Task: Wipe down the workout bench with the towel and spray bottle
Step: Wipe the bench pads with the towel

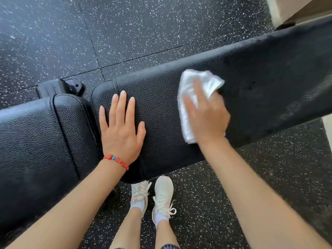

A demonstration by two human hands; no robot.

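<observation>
Speckled black rubber floor [143,29] fills the upper left of the frame and shows again along the bottom, where two white sneakers [154,193] stand side by side just under the near edge of the workout bench [161,97]. That bench crosses the frame from lower left to upper right as two black padded sections with a stitched gap between them; a black frame part [59,87] pokes out behind the gap. One left hand [121,130] lies flat on the pad at center, fingers straight and spread, with a red beaded bracelet [115,160] at the wrist. One right hand [206,114], blurred, presses one white towel [190,97] on the pad right of center; its fingers seem laid over the cloth, not clenched. A pale wall corner [287,8] sits at the upper right.
</observation>
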